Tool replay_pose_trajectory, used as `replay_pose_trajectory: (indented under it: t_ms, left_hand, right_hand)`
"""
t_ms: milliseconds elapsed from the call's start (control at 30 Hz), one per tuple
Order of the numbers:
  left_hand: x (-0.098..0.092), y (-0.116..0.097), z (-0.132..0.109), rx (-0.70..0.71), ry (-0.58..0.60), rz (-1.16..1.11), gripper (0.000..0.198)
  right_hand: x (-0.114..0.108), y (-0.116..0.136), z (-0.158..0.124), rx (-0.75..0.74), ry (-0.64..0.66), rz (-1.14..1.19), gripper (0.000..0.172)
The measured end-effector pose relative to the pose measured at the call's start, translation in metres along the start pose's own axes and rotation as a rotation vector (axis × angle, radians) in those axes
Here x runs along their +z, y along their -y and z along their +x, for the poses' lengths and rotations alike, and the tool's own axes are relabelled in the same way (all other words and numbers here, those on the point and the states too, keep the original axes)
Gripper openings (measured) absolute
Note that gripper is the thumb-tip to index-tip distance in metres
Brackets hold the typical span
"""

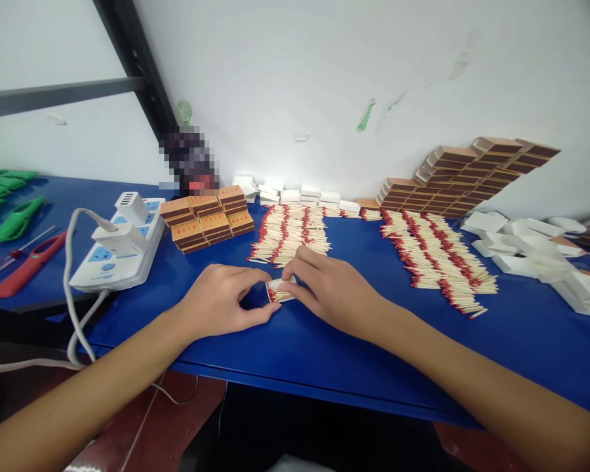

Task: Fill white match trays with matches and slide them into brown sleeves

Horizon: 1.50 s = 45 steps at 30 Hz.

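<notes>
A small white matchbox tray (275, 293) with red-tipped matches in it rests on the blue table, between my two hands. My left hand (229, 300) grips its left end, thumb on the near side and fingers on the far side. At the tray's right end is my right hand (324, 288), its thumb and fingertips closed over the matches and the rim. Just beyond the hands lies a pile of loose matches (290, 233) in rows. A wider spread of matches (437, 255) lies to the right of my right hand.
Stacked brown matchboxes (206, 219) stand behind my left hand, with a taller matchbox stack (472, 177) at the back right. Empty white trays (526, 246) are heaped at right. A power strip (120, 255) with a white cable, a red lighter (29, 265) and green lighters (14, 219) lie left.
</notes>
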<state>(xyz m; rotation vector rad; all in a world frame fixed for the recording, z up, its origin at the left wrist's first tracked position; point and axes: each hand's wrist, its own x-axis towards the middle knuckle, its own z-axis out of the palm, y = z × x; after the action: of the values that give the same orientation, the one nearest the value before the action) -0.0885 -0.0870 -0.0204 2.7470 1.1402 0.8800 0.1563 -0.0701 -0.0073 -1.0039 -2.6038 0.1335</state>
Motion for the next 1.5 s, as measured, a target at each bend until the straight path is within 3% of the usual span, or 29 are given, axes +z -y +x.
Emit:
replay_pose_trajectory:
  t_ms: [233, 867, 1200, 1333, 1500]
  left_hand:
    - [-0.001, -0.001, 0.0, -0.012, 0.011, -0.006, 0.028]
    - [-0.003, -0.002, 0.001, -0.006, 0.01, -0.026, 0.028]
    - [-0.002, -0.002, 0.0, -0.013, 0.01, -0.029, 0.027]
    - [-0.002, -0.002, 0.0, 0.0, 0.0, -0.03, 0.027]
    - [-0.002, -0.002, 0.0, 0.007, -0.001, -0.022, 0.028]
  right_hand:
    - [0.012, -0.032, 0.005, 0.032, -0.059, 0.121, 0.018]
    - [0.018, -0.034, 0.007, 0.088, -0.067, 0.193, 0.006]
    - [0.001, -0.027, 0.003, 0.128, -0.007, 0.185, 0.009]
    - [-0.009, -0.015, 0.0, 0.121, -0.054, 0.177, 0.01]
    - [-0.007, 0.003, -0.004, 0.057, 0.025, 0.152, 0.008]
